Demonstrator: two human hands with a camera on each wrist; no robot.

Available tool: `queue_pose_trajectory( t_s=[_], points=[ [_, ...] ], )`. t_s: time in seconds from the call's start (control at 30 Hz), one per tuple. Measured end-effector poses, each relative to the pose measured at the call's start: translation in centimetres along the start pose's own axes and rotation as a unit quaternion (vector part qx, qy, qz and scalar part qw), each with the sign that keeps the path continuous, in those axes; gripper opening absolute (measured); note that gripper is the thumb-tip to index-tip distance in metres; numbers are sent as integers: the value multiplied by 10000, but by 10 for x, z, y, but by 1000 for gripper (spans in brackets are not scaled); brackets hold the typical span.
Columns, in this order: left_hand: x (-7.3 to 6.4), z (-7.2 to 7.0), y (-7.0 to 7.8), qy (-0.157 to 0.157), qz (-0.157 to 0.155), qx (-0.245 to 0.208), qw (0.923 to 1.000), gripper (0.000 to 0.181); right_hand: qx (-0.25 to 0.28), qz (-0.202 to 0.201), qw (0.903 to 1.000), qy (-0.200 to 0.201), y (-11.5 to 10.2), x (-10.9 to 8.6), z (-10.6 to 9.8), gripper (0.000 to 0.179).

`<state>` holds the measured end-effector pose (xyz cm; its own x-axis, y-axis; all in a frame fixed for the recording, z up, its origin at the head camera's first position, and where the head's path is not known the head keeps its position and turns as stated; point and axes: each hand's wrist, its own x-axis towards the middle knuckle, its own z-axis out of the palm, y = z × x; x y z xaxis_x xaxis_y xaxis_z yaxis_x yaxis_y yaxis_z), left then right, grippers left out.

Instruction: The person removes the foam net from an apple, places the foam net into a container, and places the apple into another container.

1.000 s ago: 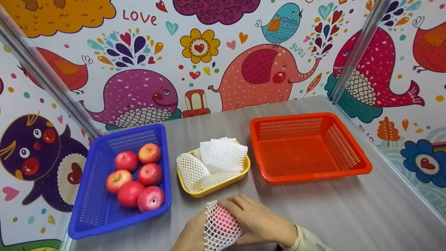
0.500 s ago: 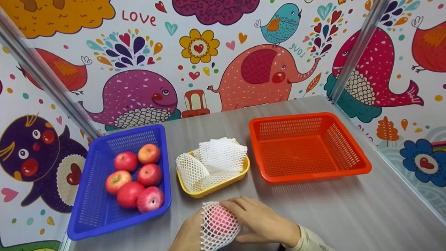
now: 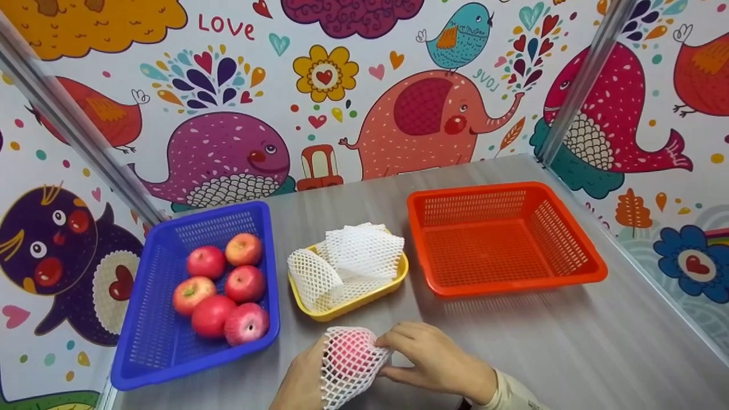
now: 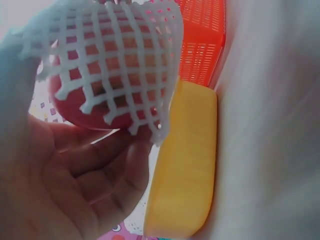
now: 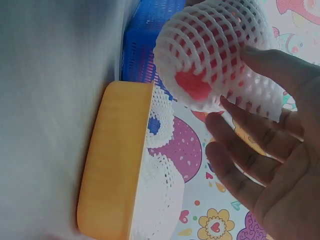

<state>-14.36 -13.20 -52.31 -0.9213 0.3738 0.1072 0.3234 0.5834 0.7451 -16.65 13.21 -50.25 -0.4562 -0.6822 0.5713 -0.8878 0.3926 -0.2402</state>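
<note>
A red apple [image 4: 80, 107] sits inside a white foam fruit net [image 3: 347, 378] near the table's front edge. My left hand [image 3: 299, 378] holds the netted apple from the left; in the left wrist view its fingers curl under the fruit, whose lower part sticks out of the net's open end. With thumb and forefinger, my right hand [image 3: 433, 359] pinches the net on the right side. Its other fingers lie apart from the net in the right wrist view. A patch of bare apple [image 5: 195, 85] shows through the opening at the net's other end there.
On the left stands a blue basket [image 3: 128, 341] with several apples [image 3: 213, 316]. A yellow tray [image 3: 347, 310] of white foam nets [image 3: 367, 253] is just beyond my hands. The red basket [image 3: 512, 287] stands to the right. Printed panels [image 3: 353, 51] enclose the table.
Both hands have shifted slightly left with the netted apple. My right hand has drawn back from over the apple to the net's right edge, stretching the net that way.
</note>
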Motion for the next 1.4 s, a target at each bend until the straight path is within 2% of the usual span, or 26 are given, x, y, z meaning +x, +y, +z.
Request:
queue_pose_trajectory(
  t_s=[0.13,0.27,0.5,0.63,0.73,0.83,0.97,1.23,1.4],
  points=[
    [0,-2,0,-34,-68,113,9999,74,126,-290,9994,139,1,2,2,33],
    [-2,-4,-1,102,80,196,9997,75,205,-520,9982,212,3,4,1,27],
    [-7,-8,-6,-14,-164,-616,9980,67,198,-504,9982,244,9,-1,-5,28],
    [-11,-10,-9,91,-118,-704,9974,66,113,-433,9987,231,12,-5,-8,29],
    [-13,-13,-10,102,-357,-665,9971,66,56,-282,9992,268,15,-8,-13,29],
    [-16,-18,-10,61,-821,-491,9954,69,27,-81,9995,310,19,-11,-18,28],
    [-19,-22,-8,-33,-1262,-409,9912,74,-23,102,9991,403,24,-12,-26,28],
    [-19,-22,-6,-203,-1581,-512,9859,76,270,394,9951,870,33,-3,-39,30],
    [-20,-21,-7,-280,-1680,-478,9842,79,41,579,9922,1102,38,16,-46,26]
  ],
)
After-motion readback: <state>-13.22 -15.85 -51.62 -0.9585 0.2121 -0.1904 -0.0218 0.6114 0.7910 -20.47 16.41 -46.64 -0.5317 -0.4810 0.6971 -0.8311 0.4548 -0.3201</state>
